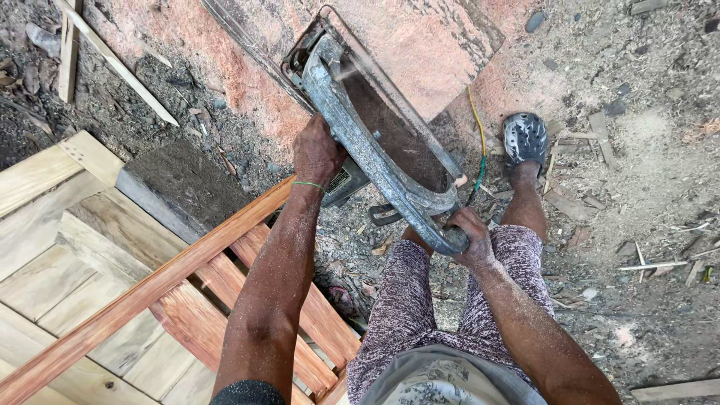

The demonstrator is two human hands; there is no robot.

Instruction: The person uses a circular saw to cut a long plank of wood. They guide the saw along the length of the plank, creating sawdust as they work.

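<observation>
I hold a grey, dust-caked circular saw [375, 127] over a large reddish board [420, 45] covered in sawdust. My left hand [316, 154] grips the saw's front handle beside the motor; a green band circles that wrist. My right hand [466, 236] is closed around the rear end of the saw's curved handle. A yellow-green power cord [478, 142] runs from the saw toward my foot. A long reddish wooden strip [142, 296] lies diagonally under my left forearm.
Pale and reddish planks [67, 255] form a stack at the lower left, with a grey dusty block [180, 184] on top. My foot in a dark perforated clog [524, 139] stands on ground littered with sawdust, wood scraps and thin offcuts [112, 56].
</observation>
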